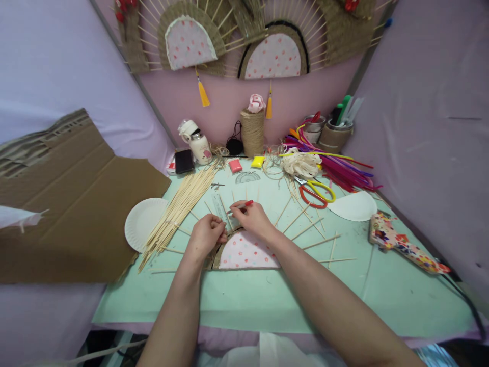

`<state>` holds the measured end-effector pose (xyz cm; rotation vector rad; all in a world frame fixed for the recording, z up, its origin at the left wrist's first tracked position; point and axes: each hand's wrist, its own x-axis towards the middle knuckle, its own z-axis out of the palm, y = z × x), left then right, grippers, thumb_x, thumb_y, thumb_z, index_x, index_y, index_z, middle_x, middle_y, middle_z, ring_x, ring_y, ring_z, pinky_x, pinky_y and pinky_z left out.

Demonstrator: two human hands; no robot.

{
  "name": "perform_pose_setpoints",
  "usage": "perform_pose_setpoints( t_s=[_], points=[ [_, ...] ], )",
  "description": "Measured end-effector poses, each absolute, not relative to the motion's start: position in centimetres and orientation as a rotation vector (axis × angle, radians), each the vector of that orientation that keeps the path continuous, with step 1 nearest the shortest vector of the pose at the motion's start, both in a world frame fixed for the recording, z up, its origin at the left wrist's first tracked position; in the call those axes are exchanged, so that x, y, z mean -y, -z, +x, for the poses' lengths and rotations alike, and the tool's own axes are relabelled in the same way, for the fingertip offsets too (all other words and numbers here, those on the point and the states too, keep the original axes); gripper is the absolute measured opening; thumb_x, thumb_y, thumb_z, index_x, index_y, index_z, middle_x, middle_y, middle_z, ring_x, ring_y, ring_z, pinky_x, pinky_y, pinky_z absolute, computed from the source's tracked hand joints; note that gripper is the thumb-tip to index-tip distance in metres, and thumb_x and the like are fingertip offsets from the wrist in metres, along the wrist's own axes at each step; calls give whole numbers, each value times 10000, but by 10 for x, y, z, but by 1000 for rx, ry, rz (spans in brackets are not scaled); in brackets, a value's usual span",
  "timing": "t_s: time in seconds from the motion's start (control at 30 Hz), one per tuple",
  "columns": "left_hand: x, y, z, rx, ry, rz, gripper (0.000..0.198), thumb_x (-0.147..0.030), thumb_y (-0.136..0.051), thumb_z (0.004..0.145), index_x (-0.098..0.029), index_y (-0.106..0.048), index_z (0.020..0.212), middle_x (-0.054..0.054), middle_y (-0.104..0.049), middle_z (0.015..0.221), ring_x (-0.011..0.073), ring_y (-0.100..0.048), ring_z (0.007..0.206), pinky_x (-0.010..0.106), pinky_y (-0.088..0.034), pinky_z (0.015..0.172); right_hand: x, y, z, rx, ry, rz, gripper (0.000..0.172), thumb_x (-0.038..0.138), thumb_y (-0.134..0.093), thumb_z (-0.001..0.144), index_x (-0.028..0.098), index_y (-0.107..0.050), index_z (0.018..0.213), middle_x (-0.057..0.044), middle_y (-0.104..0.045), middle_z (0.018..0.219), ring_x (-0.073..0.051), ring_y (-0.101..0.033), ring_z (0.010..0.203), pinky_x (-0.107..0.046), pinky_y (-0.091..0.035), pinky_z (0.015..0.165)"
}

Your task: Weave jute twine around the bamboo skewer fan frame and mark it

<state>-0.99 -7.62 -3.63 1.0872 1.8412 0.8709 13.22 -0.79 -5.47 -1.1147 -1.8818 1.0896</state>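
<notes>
- The red pen [240,206] is in the middle of the frame, just above the pink dotted half-round cloth piece [248,253]. It lies almost flat, with its red end to the right and its tip to the left.
- The tip points at the clear ruler [219,206] just left of it. The ruler runs up the frame and leans a little left.
- The right hand [254,219] holds the pen tight in its fingers. Its arm comes in from the lower right.
- The left hand [206,235] is nearer the ruler, with fingers bunched at its low end. I cannot tell if they pinch or only press.
- A pile of bamboo sticks [179,209] lies to the left, beside a paper plate [142,221]. Scissors [316,192] lie to the upper right.
</notes>
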Motion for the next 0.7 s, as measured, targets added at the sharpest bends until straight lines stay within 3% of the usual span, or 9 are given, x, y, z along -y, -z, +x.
perform_pose_setpoints(
  t_s=[0.7],
  points=[
    [75,42,-12,-1839,-885,1099,182,-312,-616,730,-180,-502,783,4,-641,576,146,-625,477,261,-510,506,7,58,132,1881,-1008,-1110,194,230,-502,848,191,-686,798,-35,-722,789,-157,-686,755,-219,-479,701]
  ],
)
